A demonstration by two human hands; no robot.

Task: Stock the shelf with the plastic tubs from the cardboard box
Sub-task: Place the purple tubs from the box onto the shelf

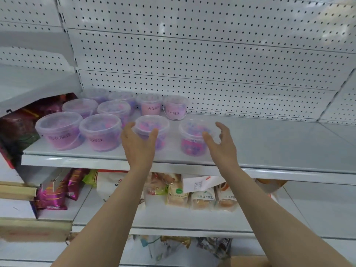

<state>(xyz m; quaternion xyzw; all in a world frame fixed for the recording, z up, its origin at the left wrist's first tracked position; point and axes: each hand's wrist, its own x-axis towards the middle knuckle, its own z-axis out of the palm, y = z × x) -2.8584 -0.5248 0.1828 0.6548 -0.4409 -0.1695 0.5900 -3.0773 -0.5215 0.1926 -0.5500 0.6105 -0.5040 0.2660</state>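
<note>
tubs [194,138]: clear plastic, pink and purple-blue beads inside
tub labels [173,113]: dark characters on pink
shelf [269,143]: pale grey
back panel [212,54]: white with rows of small dark holes
packets below the hands [54,193]: magenta foil

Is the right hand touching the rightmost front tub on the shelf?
Cannot tell. In the head view the right hand is spread open; its thumb overlaps the tub, with no gap or contact plainly visible.

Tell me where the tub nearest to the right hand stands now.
The tub stands at the front of the shelf, last on the right of the front row, just left of the right hand.
</note>
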